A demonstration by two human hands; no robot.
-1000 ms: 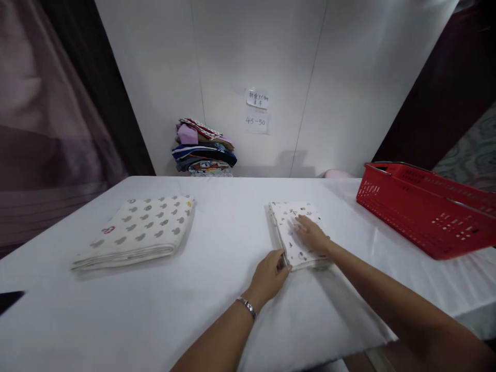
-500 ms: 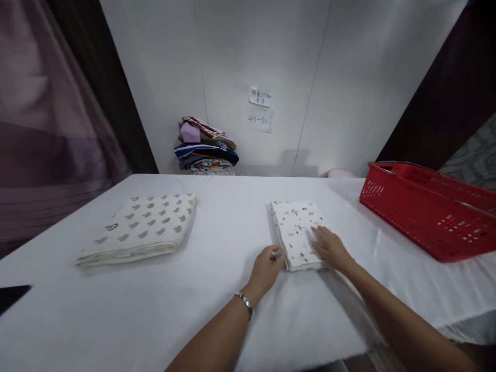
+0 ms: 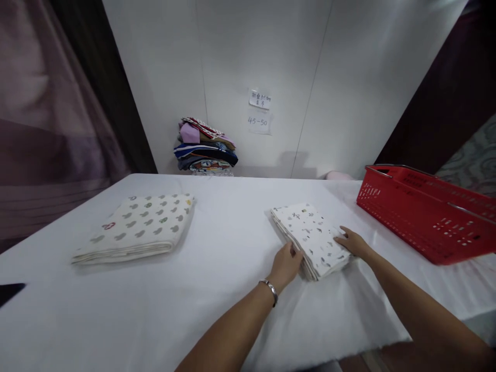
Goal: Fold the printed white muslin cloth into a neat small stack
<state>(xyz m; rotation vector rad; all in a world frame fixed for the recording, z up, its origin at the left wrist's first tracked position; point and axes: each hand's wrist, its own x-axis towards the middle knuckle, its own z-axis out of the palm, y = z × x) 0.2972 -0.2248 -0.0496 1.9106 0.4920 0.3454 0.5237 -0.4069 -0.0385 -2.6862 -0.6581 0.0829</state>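
Note:
A folded white cloth [image 3: 310, 232] with small grey prints lies turned at an angle on the table, right of the middle. My left hand [image 3: 287, 264], a silver bracelet at its wrist, has its fingers curled against the layered left edge. At the opposite edge my right hand [image 3: 353, 243] grips the cloth with its fingers a little apart; some of them are hidden. Farther left lies a larger folded white cloth [image 3: 149, 219] with grey rabbit-like prints, touched by neither hand.
The white-covered table [image 3: 174, 310] reaches to a pale wall. A red basket [image 3: 418, 217] stands at the right. A stack of folded fabrics [image 3: 205, 147] sits beyond the far edge, and two paper notes [image 3: 259, 111] hang on the wall. A dark object [image 3: 11, 293] shows at the left.
The printed cloth has turned, its near end swinging to the right. Both hands have shifted right with it, and my right hand has moved from its top to its right edge.

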